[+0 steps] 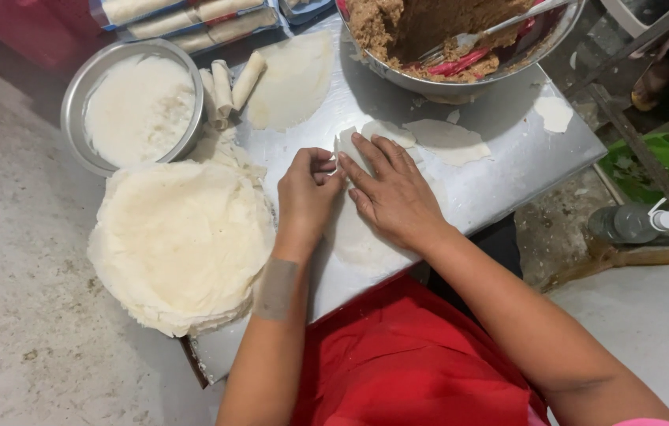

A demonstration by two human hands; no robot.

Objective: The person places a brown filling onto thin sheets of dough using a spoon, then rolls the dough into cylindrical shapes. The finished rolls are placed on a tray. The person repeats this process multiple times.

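Wrapper (358, 237) between wrapper stack (181, 244) and filling bowl (461, 79)

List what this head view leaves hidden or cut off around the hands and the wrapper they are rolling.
- The roll's filling: covered by the wrapper and by the left hand and right hand.
- Large filling bowl: its far part is cut off by the top edge.
- Utensil handle in that bowl: runs out of frame.
- Trays of finished rolls: cut off at the top edge.
- Bottle: blurred.

Thin white round wrapper sheet (362, 237), part-rolled, at frame centre

Its upper edge is folded into a small pale roll; the lower part lies flat on the grey metal counter (508, 170), soft and slightly translucent.
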